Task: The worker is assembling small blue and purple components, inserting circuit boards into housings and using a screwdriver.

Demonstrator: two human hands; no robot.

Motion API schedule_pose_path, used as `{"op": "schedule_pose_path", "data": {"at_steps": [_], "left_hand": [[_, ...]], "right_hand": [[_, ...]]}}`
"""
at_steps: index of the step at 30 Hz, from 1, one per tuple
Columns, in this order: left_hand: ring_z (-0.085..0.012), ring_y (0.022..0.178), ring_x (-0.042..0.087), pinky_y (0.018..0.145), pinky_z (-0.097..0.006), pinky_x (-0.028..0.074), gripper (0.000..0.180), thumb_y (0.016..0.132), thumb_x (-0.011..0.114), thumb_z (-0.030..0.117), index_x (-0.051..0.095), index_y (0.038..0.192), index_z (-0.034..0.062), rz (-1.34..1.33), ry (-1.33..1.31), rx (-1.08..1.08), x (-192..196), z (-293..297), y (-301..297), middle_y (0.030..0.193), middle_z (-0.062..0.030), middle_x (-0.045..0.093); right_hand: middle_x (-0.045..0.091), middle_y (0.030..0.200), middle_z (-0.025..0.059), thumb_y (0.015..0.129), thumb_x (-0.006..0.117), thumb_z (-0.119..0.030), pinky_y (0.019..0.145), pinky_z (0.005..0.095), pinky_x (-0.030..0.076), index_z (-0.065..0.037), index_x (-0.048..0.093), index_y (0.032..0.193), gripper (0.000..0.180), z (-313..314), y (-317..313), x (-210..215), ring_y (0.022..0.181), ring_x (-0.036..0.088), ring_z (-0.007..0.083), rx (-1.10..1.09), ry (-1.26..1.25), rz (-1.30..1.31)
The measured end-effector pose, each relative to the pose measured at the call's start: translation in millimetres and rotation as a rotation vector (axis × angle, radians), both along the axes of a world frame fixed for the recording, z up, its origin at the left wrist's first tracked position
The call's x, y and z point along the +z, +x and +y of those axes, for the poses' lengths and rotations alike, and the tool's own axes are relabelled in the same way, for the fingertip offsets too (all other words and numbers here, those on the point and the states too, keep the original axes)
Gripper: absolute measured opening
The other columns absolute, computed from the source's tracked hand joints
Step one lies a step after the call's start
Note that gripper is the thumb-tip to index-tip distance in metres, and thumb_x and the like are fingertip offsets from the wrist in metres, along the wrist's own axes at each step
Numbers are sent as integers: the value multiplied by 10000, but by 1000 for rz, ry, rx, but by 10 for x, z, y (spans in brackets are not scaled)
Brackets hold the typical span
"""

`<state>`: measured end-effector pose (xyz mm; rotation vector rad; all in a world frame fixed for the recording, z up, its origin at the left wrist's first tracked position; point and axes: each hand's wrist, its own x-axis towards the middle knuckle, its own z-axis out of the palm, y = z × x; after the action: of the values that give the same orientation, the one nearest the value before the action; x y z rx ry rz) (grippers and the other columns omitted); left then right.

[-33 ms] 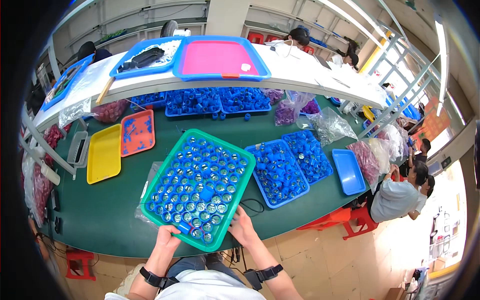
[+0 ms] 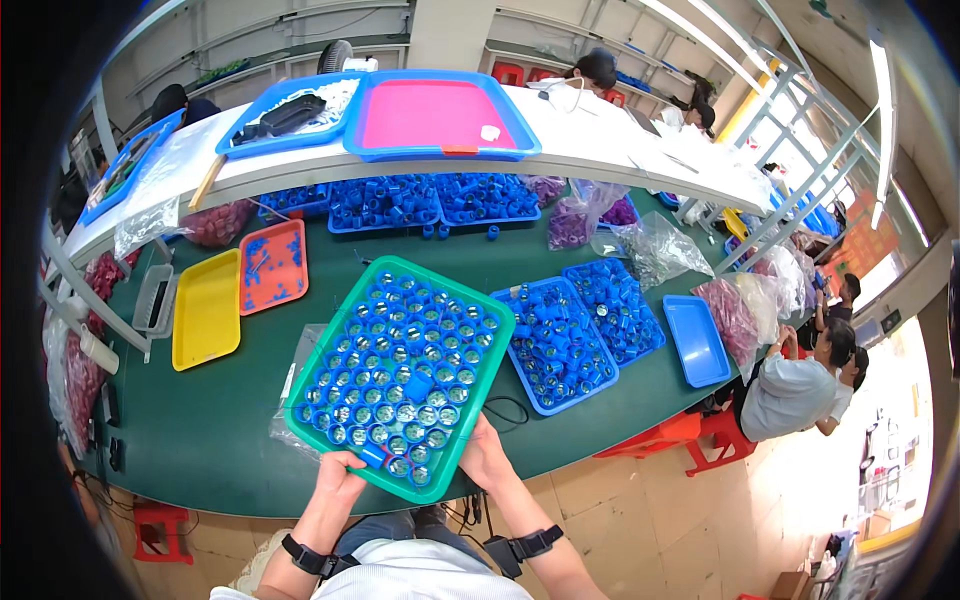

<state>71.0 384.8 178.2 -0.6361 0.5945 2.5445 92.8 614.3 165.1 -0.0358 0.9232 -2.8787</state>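
My left hand (image 2: 341, 476) grips the near left edge of a green tray (image 2: 487, 390), thumb on the rim. At its near right side my right hand (image 2: 486, 456) is closed round the edge, the fingers partly hidden underneath. The tray is tilted over the near part of the table. Rows of blue round caps (image 2: 383, 358) fill it, mostly open end up with pale metallic-looking pieces inside. One blue cap (image 2: 418, 387) lies on top of the others, and another cap (image 2: 373, 456) lies on its side by my left thumb.
Blue trays (image 2: 548, 398) heaped with caps stand to the right, beside an empty blue tray (image 2: 697, 340). A yellow tray (image 2: 207, 310) and an orange tray (image 2: 273, 262) lie left on the green table (image 2: 190, 420). A white shelf (image 2: 610, 130) crosses above. People sit at right.
The green tray and both hands have shifted very slightly to the right. My grip on it looks the same.
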Motion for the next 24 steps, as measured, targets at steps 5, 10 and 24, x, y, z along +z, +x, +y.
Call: {"op": "schedule_pose_path", "data": {"at_steps": [5,10,24], "left_hand": [[-343,1067,496,955,-468,397,719,502,404,-152,408,1207,-8,-1,-12,-44,-14,256,-94,1160,-158,501],[-313,1070,500,951,-451,401,669,562,423,-162,406,1205,24,14,-1,-189,104,324,-104,1156,-141,498],[-330,1160,448,969,-497,355,590,852,453,376,364,1300,2,252,206,-293,92,-729,-771,1312,-186,412]], "right_hand": [[467,1257,76,817,611,-398,934,412,412,-70,350,1295,636,13,-120,57,1122,478,233,-204,-49,-294],[525,1198,70,851,565,-393,909,399,437,-65,419,1256,542,85,-64,177,1069,526,214,-346,6,-317],[501,1231,109,875,531,-367,897,409,456,-29,388,1265,536,173,116,411,1076,531,237,-260,-28,-243]]}}
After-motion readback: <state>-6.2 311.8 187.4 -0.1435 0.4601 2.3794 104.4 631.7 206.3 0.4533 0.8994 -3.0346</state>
